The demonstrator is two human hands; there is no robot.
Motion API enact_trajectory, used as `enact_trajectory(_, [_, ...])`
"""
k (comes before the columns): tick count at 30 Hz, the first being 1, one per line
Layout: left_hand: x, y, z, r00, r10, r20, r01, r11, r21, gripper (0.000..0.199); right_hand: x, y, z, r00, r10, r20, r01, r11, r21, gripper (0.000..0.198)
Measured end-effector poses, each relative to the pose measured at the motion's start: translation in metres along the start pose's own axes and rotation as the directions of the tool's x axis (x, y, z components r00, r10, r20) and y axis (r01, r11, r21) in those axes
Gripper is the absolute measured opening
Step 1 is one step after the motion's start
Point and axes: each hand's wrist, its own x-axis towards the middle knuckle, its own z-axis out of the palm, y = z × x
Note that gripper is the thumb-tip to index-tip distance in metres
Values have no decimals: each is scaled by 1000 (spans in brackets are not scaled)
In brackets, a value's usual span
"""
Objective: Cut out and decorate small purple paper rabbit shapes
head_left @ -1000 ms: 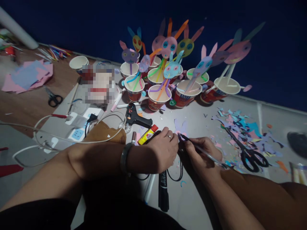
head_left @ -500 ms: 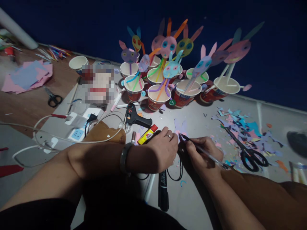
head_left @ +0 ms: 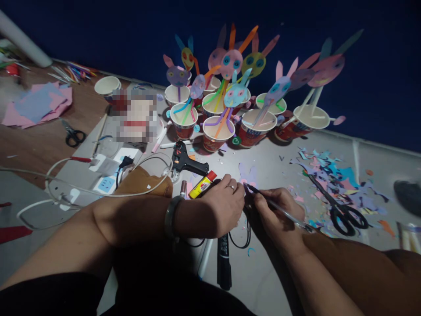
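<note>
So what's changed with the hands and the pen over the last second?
Almost nothing. The right hand holds the pen with its tip at the purple paper cutout, shifting only slightly. The left hand stays pressed down beside the cutout. The glue gun, glue tube, marker and scissors lie where they were.

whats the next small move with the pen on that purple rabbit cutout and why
Probably a short stroke on the purple rabbit cutout: the right hand grips the pen with its tip at the cutout's lower edge, and the left hand rests beside it, seemingly pinning it to the table.
</note>
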Motion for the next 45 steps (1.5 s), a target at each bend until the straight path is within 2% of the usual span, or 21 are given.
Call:
enact_trajectory(4, [0, 0, 0, 1000, -3, -8, 3, 1000, -6, 52, -1, -1, 1, 1000, 4, -18, -4, 1000, -10, 15])
enact_trajectory(9, [0, 0, -6, 999, -5, 42, 5, 1000, -4, 50, -1, -2, 1, 986, 69, -154, -69, 998, 3, 11])
enact_trajectory(12, [0, 0, -7, 999, -5, 52, 5, 1000, -9, 50, 1, -1, 0, 978, 92, -189, -87, 996, 31, 8])
enact_trajectory(22, [1, -1, -10, 996, 5, 89, -5, 1000, 0, 50, 2, -1, -1, 978, 84, -191, -84, 996, 8, 8])
enact_trajectory(28, [0, 0, -7, 999, -2, 38, 2, 1000, 13, 49, 2, -3, -1, 979, 92, -182, -93, 996, 5, 8])
enact_trajectory(36, [1, 0, -6, 999, -5, 48, 5, 1000, -3, 50, 1, -2, 1, 977, 130, -171, -131, 991, 4, 8])
enact_trajectory(45, [1, 0, -10, 997, -3, 81, 4, 1000, -2, 51, 3, -2, 0, 979, 72, -188, -75, 997, -9, 8])
